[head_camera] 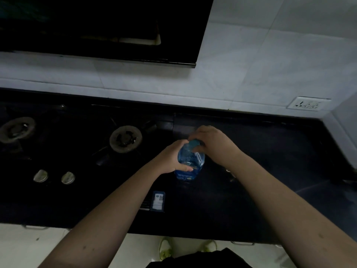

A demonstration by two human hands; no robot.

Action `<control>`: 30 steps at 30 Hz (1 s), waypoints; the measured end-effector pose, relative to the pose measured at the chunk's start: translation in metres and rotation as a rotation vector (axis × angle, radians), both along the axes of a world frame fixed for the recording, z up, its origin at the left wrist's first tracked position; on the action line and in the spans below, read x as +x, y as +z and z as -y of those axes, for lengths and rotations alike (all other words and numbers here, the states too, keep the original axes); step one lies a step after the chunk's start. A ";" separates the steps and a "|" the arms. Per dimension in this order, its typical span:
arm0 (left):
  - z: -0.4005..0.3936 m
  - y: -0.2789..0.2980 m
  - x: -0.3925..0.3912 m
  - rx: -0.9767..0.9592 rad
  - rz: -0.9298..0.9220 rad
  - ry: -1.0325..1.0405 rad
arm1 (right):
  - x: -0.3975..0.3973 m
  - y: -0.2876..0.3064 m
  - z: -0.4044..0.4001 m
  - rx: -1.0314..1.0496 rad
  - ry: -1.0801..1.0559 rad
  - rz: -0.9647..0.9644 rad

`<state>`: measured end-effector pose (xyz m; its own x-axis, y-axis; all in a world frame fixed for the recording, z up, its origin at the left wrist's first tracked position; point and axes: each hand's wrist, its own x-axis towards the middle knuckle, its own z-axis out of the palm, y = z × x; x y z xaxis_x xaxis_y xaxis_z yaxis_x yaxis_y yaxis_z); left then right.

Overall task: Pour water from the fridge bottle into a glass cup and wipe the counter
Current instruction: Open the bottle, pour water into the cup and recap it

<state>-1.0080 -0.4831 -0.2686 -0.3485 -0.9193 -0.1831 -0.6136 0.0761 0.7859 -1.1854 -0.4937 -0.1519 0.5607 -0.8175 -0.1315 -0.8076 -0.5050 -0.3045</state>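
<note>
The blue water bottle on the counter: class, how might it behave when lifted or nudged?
The blue bottle looks like thin clear plastic, so it probably flexes under a firm grip. It stands upright and narrow, so a sideways nudge might tip it. The left hand steadies its body while the right hand holds the cap.

Print on the small card (pixel 158 201) is unreadable.

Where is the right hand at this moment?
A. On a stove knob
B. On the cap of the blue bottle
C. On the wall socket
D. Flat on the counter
B: the right hand curls over the cap while the left hand grips the blue bottle.
</note>
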 end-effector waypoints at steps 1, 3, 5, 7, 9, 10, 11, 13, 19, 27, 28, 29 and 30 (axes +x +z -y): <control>0.001 0.000 0.001 0.009 -0.003 -0.010 | 0.001 0.005 0.001 0.010 0.026 -0.051; 0.003 0.000 0.002 0.031 -0.012 -0.022 | 0.006 0.014 0.004 0.043 0.062 -0.153; 0.005 0.002 0.003 0.044 -0.017 -0.030 | 0.013 0.022 0.008 0.093 0.095 -0.277; 0.005 0.003 0.003 0.049 -0.024 -0.038 | 0.017 0.026 0.011 0.119 0.112 -0.354; 0.005 0.002 0.003 0.047 -0.020 -0.042 | 0.017 0.026 0.011 0.062 0.105 -0.352; 0.005 0.002 0.003 0.042 -0.012 -0.042 | 0.015 0.025 0.010 0.022 0.090 -0.327; 0.005 0.002 0.003 0.039 -0.005 -0.040 | 0.013 0.023 0.008 -0.006 0.066 -0.294; 0.005 0.002 0.002 0.043 -0.003 -0.038 | 0.014 0.018 0.005 -0.053 0.024 -0.285; 0.002 0.001 0.001 0.070 -0.025 -0.028 | 0.021 0.012 -0.007 -0.175 -0.102 -0.369; 0.003 0.000 0.000 0.042 -0.004 -0.018 | 0.000 0.028 -0.003 -0.125 0.070 -0.313; 0.003 0.000 0.000 0.044 0.001 -0.017 | 0.003 0.025 -0.004 -0.128 0.140 -0.312; 0.002 0.001 0.000 0.051 0.002 -0.014 | 0.006 0.019 -0.005 -0.160 0.195 -0.317; 0.002 0.001 0.000 0.057 0.004 -0.012 | 0.008 0.014 -0.007 -0.201 0.223 -0.323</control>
<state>-1.0077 -0.4853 -0.2679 -0.3586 -0.9031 -0.2360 -0.6158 0.0389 0.7870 -1.1771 -0.4869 -0.1377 0.6825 -0.7085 -0.1795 -0.7099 -0.7010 0.0680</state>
